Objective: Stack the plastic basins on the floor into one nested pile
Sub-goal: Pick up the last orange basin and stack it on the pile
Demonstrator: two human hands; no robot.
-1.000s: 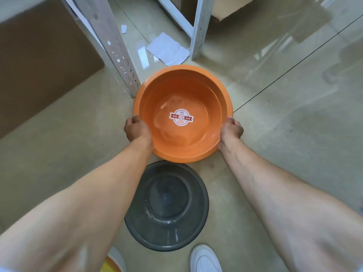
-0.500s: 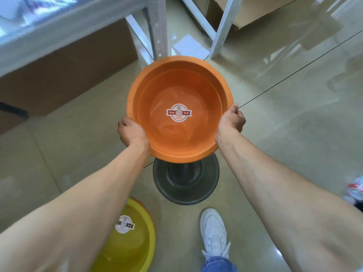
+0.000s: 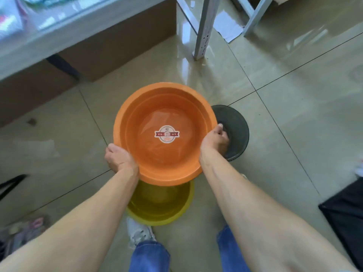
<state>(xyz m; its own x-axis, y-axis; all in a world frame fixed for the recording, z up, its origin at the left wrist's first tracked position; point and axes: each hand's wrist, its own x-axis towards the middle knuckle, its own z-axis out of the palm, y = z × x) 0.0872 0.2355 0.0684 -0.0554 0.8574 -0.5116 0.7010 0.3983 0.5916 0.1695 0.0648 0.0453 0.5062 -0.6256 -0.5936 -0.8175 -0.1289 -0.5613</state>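
An orange basin [image 3: 149, 160] with a round sticker on its bottom hangs in the air, mouth up. My left hand [image 3: 117, 159] grips its left rim and my right hand [image 3: 215, 140] grips its right rim. Below its near edge a yellow basin [image 3: 163, 205] stands mouth up on the floor, partly hidden by the orange one. A dark grey basin [image 3: 235, 130] lies upside down on the floor to the right, behind my right hand.
A metal shelf leg [image 3: 204, 30] stands at the back, with a cardboard box [image 3: 117, 46] under the shelf at left and a sheet of paper [image 3: 227, 28] beside the leg. A black object [image 3: 345, 213] lies at the right edge. My shoe [image 3: 138, 232] is below the yellow basin.
I have carried the orange basin back and to the left, away from above the grey basin. It now hangs over the far part of the yellow basin. Both hands keep their grip.
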